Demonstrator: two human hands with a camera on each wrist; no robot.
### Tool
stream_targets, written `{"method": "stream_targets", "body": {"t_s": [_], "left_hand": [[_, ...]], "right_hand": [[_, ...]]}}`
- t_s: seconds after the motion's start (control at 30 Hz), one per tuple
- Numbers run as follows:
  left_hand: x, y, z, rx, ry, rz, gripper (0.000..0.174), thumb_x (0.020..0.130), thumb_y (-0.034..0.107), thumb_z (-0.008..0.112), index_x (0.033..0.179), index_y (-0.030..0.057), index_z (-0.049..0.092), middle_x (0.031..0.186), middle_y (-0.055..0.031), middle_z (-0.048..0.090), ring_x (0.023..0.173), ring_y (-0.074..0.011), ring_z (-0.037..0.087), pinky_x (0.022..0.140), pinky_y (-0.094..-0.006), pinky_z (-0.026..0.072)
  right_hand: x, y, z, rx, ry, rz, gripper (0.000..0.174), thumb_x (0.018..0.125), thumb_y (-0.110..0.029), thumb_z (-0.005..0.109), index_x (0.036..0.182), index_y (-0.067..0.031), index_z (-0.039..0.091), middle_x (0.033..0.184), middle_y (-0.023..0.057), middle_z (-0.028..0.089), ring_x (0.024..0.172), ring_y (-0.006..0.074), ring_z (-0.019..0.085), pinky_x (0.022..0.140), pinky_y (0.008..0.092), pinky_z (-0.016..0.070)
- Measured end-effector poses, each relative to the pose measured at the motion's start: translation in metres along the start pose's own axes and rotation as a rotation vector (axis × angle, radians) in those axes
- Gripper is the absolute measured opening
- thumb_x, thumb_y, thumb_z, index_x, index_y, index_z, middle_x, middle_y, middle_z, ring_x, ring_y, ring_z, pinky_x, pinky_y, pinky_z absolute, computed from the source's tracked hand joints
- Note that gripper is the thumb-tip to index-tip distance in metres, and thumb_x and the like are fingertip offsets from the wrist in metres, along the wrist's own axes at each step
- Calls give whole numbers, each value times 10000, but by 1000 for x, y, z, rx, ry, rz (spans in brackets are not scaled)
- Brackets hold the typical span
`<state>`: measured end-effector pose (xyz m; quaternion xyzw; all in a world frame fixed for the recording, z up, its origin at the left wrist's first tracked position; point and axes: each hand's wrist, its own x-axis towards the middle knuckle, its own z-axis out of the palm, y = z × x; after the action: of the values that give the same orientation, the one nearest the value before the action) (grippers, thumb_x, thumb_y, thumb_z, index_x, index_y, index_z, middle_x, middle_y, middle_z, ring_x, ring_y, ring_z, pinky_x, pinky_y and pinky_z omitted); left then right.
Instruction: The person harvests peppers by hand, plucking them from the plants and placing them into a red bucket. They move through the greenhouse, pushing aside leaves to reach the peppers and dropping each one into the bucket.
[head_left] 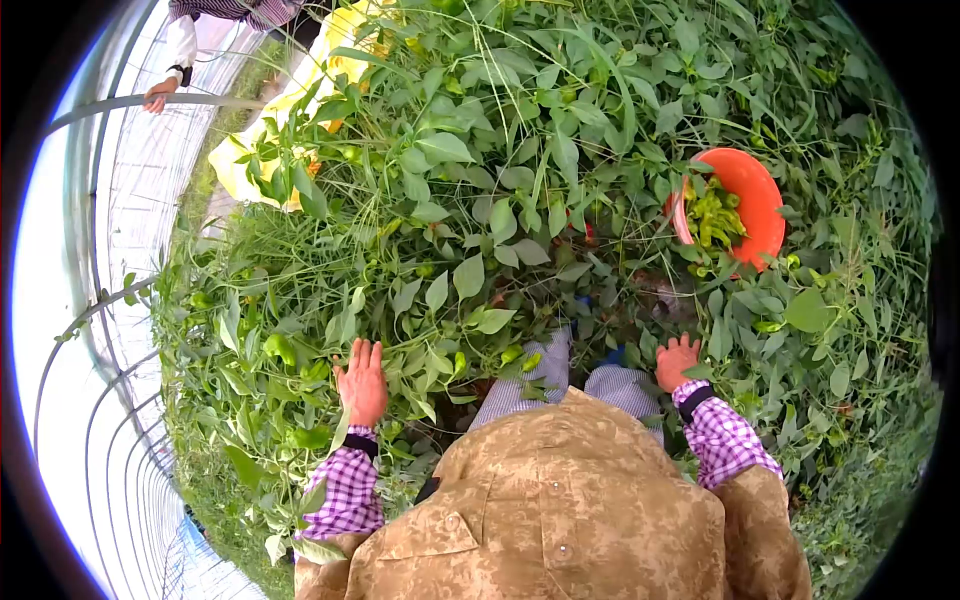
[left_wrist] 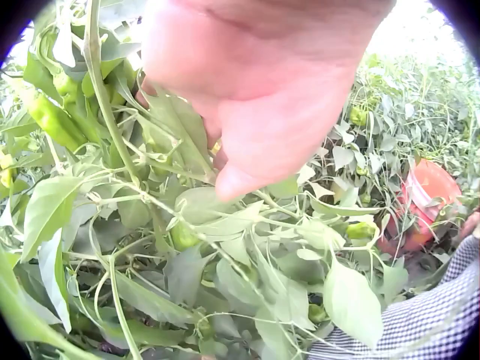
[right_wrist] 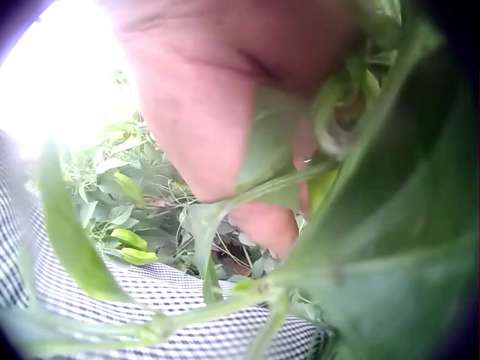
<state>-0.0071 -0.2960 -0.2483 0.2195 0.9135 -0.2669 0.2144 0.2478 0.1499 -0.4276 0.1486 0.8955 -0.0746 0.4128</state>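
My left hand [head_left: 362,385] is over the pepper plants, its fingers stretched forward and nothing in its grasp. In the left wrist view its palm and thumb [left_wrist: 244,165] hang above leafy stems, with a light green pepper [left_wrist: 56,124] off to the left. Beside my right knee, my right hand [head_left: 677,362] reaches into the leaves with its fingers extended and slightly spread. The right wrist view shows stems and a large leaf [right_wrist: 397,247] partly covering its fingers. Green peppers [right_wrist: 129,238] hang past that hand near the checked trouser leg.
An orange-red bucket [head_left: 765,205] holding green peppers [head_left: 713,215] stands among the plants at front right. Yellow sacks [head_left: 240,170] lie at upper left, near another person's hand [head_left: 160,93]. Curved greenhouse hoops [head_left: 100,300] and plastic sheeting run along the left.
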Motion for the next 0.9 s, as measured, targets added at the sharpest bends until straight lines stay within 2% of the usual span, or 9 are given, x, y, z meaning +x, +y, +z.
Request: {"method": "stream_targets", "body": {"t_s": [0.2, 0.33, 0.37, 0.43, 0.53, 0.57, 0.7, 0.87, 0.9], "left_hand": [[4, 2, -2, 12, 11, 9, 588, 833, 138, 570, 1389, 103, 380, 1463, -75, 351, 1396, -217, 251, 1034, -579, 320], [10, -3, -12, 4, 13, 39, 583, 827, 138, 582, 1377, 99, 393, 1447, -80, 369, 1386, -228, 267, 1022, -584, 330], [13, -6, -11, 1, 16, 42, 583, 827, 138, 582, 1377, 99, 393, 1447, -80, 369, 1386, -228, 267, 1022, -584, 330], [22, -12, -10, 12, 31, 63, 564, 820, 138, 590, 1357, 107, 419, 1431, -69, 390, 1376, -224, 285, 1021, -581, 332], [36, -18, -15, 0, 16, 71, 549, 816, 139, 592, 1342, 118, 438, 1420, -59, 403, 1372, -218, 292, 1025, -576, 331], [41, -21, -14, -1, 15, 73, 551, 816, 140, 592, 1345, 128, 436, 1414, -54, 408, 1373, -213, 289, 1029, -575, 327], [49, -29, -16, -33, 3, 97, 550, 821, 144, 589, 1348, 127, 432, 1422, -51, 397, 1378, -212, 281, 1037, -578, 313], [51, -40, -12, -89, -26, 105, 545, 832, 147, 583, 1354, 127, 428, 1430, -60, 386, 1381, -215, 275, 1042, -576, 307], [50, -42, -12, -97, -23, 117, 545, 833, 145, 581, 1355, 126, 426, 1431, -61, 384, 1381, -216, 274, 1042, -573, 308]], "right_hand": [[-47, 47, 27, -36, -150, 18, 336, 811, -218, 622, 1124, -95, 606, 1236, 145, 501, 1307, 397, 313, 1052, 593, 274], [-76, 58, 64, 126, 75, 20, 318, 837, -240, 568, 1124, -103, 592, 1156, 138, 555, 1232, 323, 423, 1066, 501, 256], [-73, 66, 90, 358, 164, 50, 314, 833, -225, 554, 1125, -115, 589, 1150, 118, 565, 1196, 300, 448, 1023, 466, 288], [-33, 84, 210, 1867, 529, -117, 313, 825, -194, 526, 1128, -139, 582, 1138, 79, 585, 1125, 256, 497, 937, 395, 353], [-99, 56, 45, 281, 283, -41, 363, 839, -233, 560, 1173, -92, 556, 1118, 115, 615, 1145, 320, 457, 946, 458, 365], [-98, 56, 50, 206, 346, -66, 335, 840, -238, 583, 1145, -101, 564, 1114, 101, 615, 1133, 330, 457, 923, 425, 392], [-102, 47, 44, 552, 405, 47, 312, 844, -267, 580, 1108, -104, 606, 1121, 114, 604, 1132, 328, 475, 935, 410, 403], [-81, 56, 38, 331, 434, -107, 329, 873, -227, 591, 1168, -84, 568, 1136, 107, 605, 1054, 297, 563, 910, 377, 439], [-80, 53, 25, 884, 292, 120, 335, 885, -237, 596, 1179, -82, 562, 1147, 99, 602, 1060, 261, 562, 892, 364, 447]]}}
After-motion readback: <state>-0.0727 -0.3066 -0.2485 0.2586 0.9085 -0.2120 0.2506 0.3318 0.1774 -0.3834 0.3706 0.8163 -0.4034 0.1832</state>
